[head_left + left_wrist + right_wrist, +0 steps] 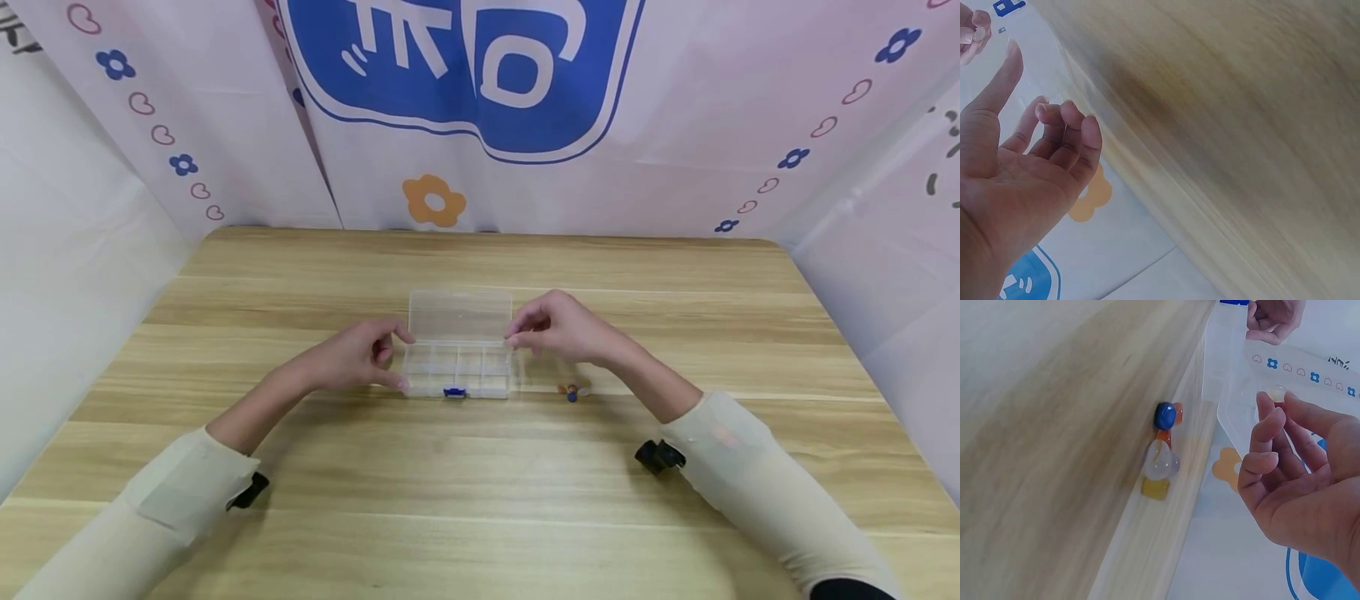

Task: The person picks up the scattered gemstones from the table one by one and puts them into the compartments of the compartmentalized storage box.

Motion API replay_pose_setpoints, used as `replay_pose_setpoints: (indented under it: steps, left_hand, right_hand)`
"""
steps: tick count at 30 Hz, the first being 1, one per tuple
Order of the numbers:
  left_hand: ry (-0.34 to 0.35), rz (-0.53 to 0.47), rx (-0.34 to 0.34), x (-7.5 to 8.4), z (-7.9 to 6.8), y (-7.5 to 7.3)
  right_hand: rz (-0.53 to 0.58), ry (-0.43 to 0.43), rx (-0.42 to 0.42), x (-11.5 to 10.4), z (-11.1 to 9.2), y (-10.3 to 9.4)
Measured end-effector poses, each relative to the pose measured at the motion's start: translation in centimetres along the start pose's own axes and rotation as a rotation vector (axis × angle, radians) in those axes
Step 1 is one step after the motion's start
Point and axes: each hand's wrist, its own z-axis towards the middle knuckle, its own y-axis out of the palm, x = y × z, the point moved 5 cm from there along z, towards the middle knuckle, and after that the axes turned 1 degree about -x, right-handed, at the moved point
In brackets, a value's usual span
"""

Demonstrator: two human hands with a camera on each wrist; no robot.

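Note:
A clear plastic compartment box (431, 388) sits mid-table, its lid (460, 315) raised at the back and a blue latch (454, 392) on its front. At the box's left end, my left hand (356, 357) holds it between thumb at the front corner and index finger at the back. My right hand (558, 327) is by the right rear corner, pinching a small, clear, rounded pebble (1278, 394) between thumb and index finger. Some small glossy stones lie on the table right of the box, among them a blue one (1165, 415), a whitish one (1159, 461) and a yellow one (1155, 488).
The wooden table (465, 483) ends at a white cloth backdrop (712, 108) printed with hearts, flowers and a blue sign. White sheeting (67, 250) hangs at the sides. Both sleeves carry black wrist mounts, the right one (660, 457) low over the table.

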Motion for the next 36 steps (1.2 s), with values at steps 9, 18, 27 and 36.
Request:
replay_pose_setpoints:
  steps: [9, 18, 27, 36]
  left_hand:
    - [-0.006, -0.012, 0.001, -0.1, -0.1, 0.0]
    - [-0.010, -0.017, -0.004, 0.0, -0.1, -0.1]
    - [-0.013, -0.002, -0.002, -0.1, -0.1, -0.1]
    - [-0.028, 0.010, -0.012, -0.2, -0.1, -0.1]
  right_hand:
    - [0.006, 0.004, -0.009, -0.4, 0.3, 0.3]
    - [-0.001, -0.016, -0.007, -1.0, 0.5, 0.4]
    - [-0.002, -0.011, -0.011, -1.2, 0.9, 0.8]
    - [-0.009, -0.036, -0.016, -1.7, 1.3, 1.1]
